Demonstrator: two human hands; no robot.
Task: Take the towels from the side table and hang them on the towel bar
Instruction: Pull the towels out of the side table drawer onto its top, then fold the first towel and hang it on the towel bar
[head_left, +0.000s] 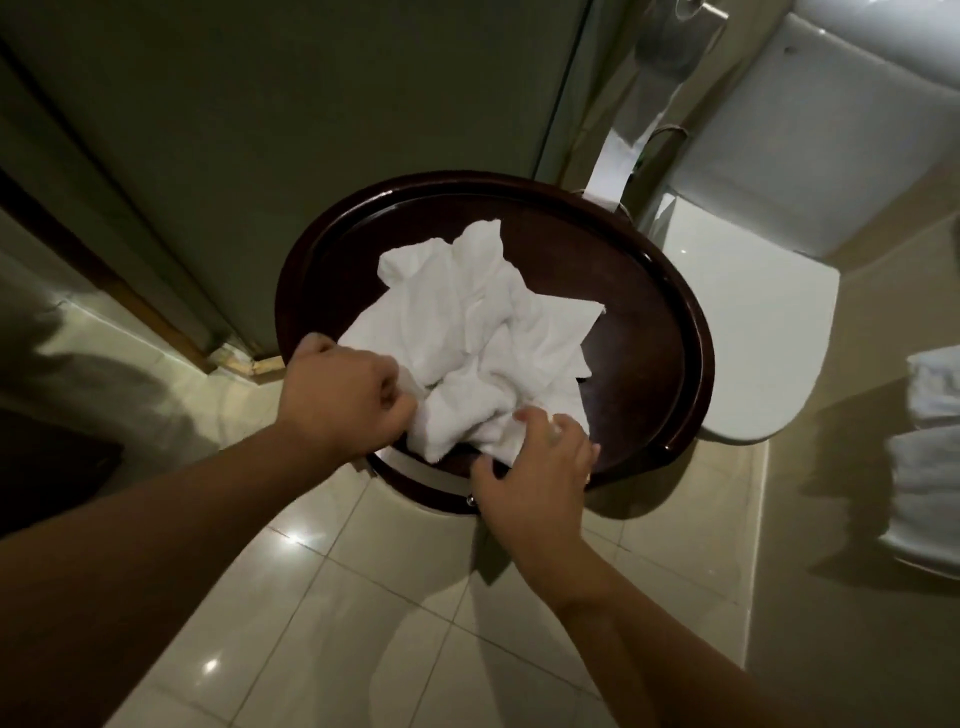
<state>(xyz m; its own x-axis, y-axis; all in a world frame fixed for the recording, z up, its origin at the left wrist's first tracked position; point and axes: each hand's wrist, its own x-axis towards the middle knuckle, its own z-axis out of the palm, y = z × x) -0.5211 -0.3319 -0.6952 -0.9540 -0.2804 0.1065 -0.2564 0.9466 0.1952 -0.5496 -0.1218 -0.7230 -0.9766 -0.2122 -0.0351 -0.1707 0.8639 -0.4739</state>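
Observation:
A crumpled white towel (478, 332) lies on a round dark wooden side table (660, 332) with a raised rim. My left hand (343, 400) is a closed fist gripping the towel's near left edge. My right hand (535, 467) pinches the towel's near right corner at the table's front rim. White towels (930, 452) hang at the far right edge of the view; the bar under them is not clearly visible.
A white toilet (748, 322) with its lid down stands right behind the table. A dark door (260, 130) and its frame are at the left. Glossy beige floor tiles (363, 597) lie below. A toilet-paper strip (613, 166) hangs behind the table.

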